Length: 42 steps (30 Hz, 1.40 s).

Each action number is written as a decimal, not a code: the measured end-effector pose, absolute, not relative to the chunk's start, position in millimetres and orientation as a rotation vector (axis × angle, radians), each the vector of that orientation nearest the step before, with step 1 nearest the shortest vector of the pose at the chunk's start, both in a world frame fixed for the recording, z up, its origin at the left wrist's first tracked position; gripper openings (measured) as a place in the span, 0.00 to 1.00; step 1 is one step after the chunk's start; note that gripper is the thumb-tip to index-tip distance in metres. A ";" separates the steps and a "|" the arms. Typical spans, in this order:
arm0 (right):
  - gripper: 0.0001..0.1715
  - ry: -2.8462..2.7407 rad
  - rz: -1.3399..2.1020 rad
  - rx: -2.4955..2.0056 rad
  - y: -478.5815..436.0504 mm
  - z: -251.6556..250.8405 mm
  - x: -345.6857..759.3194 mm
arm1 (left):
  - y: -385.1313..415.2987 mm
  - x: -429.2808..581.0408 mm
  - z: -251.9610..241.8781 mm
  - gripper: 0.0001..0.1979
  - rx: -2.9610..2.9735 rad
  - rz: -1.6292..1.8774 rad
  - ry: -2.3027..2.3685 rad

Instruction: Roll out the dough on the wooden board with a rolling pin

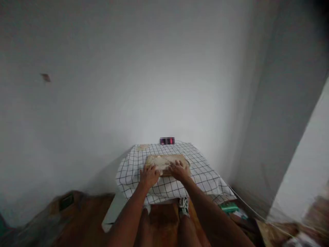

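A small table covered by a white checked cloth (205,171) stands against the wall. On it lies a wooden board (164,158) with pale dough or flour on top. My left hand (149,175) rests on the board's near left edge, fingers curled over a pale lump. My right hand (180,170) presses flat on the board's near right part, fingers stretched forward. Both forearms reach out from the bottom of the view.
A small dark object (167,140) sits at the table's far edge by the white wall. My feet in sandals (183,206) stand on a wooden floor. A green item (229,207) and papers lie at the lower right; a white cord runs along the floor.
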State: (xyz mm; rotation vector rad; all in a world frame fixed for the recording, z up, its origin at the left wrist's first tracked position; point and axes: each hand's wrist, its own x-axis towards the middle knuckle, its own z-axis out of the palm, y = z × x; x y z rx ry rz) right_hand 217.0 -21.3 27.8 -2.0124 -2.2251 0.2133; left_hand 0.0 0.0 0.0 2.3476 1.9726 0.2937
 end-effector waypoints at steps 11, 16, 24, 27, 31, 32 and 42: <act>0.34 -2.103 0.236 -2.039 -33.2 15.3 222.9 | -16.4 8.1 7.5 0.34 2.246 0.264 2.046; 0.34 -2.037 0.268 -2.028 -18.3 10.9 225.9 | -0.8 7.7 10.3 0.31 2.282 0.264 2.036; 0.35 -2.085 0.184 -2.085 22.1 12.7 227.9 | 43.1 15.6 14.3 0.33 2.295 0.176 2.021; 0.35 -2.080 0.147 -2.113 38.7 13.0 228.2 | 60.1 18.4 12.7 0.35 2.283 0.186 2.021; 0.36 -2.066 0.108 -2.095 63.6 8.4 232.5 | 82.7 22.6 12.6 0.37 2.294 0.229 2.035; 0.37 -2.063 0.114 -2.095 70.5 6.7 234.1 | 88.4 23.9 12.8 0.37 2.291 0.233 2.046; 0.37 -2.073 0.213 -2.109 117.6 -1.5 245.6 | 129.3 32.2 12.0 0.38 2.207 0.251 2.106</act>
